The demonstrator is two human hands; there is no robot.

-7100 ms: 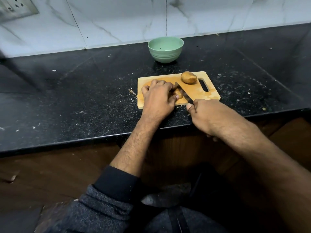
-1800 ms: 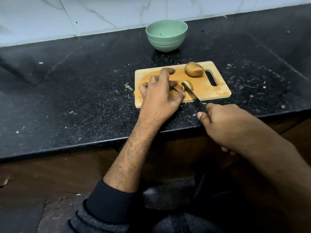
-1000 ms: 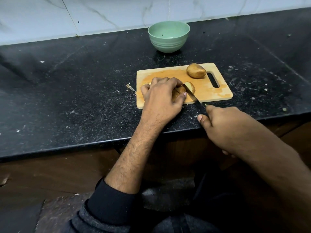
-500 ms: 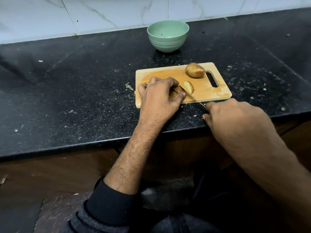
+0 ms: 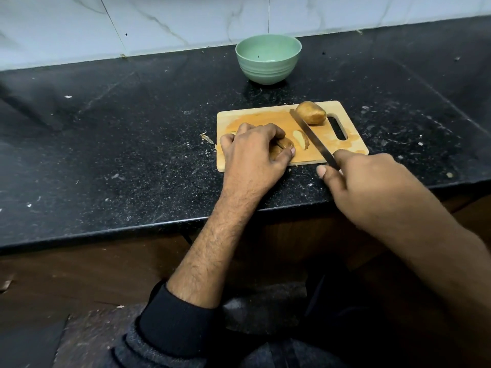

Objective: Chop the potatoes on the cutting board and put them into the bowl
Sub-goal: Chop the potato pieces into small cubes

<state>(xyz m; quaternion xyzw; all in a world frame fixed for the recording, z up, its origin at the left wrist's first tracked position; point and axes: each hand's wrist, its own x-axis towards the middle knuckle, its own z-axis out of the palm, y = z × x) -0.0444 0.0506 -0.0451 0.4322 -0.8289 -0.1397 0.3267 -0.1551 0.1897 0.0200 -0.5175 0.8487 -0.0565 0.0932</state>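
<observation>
A wooden cutting board lies on the black counter. My left hand grips a partly cut potato on the board's near left; most of it is hidden under my fingers. A cut slice lies just right of it. My right hand holds a knife, whose blade slants across the board right of the slice, its tip by a whole potato at the far right. A green bowl stands behind the board and looks empty.
The black counter is speckled with small scraps, one peel piece lying left of the board. A white tiled wall rises behind the bowl. The counter's front edge runs just below my wrists.
The knife has come out of the potato and moved right and away, leaving a cut slice lying apart on the board. My left hand still holds the potato.
</observation>
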